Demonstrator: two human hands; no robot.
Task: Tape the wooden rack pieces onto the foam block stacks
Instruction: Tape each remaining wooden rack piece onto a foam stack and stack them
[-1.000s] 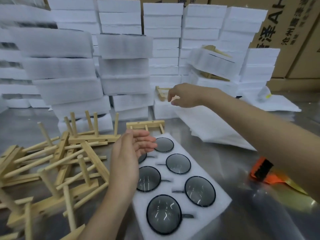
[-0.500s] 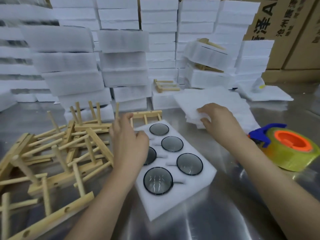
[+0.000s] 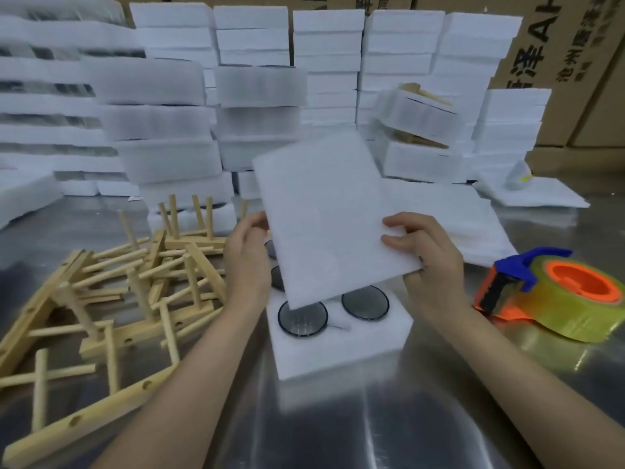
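Note:
A thin white foam sheet (image 3: 324, 214) hangs tilted above a foam block (image 3: 338, 350) whose round pockets hold dark glass lids (image 3: 302, 317). My right hand (image 3: 429, 265) pinches the sheet's near right corner, thumb on top. At the sheet's left edge my left hand (image 3: 248, 262) touches it with its fingers. Several wooden rack pieces (image 3: 111, 292) with pegs lie in a loose pile left of the block. The sheet hides the far lids.
A tape dispenser (image 3: 554, 296) with a yellowish roll lies at the right on the metal table (image 3: 338, 428). A pile of foam sheets (image 3: 456, 214) sits behind my right hand. Foam block stacks (image 3: 257, 96) line the back, with cardboard boxes (image 3: 558, 55) behind them.
My right hand has lifted a foam sheet off the pile at the right and carried it over the foam block. My left hand rose from the block to the sheet's left edge.

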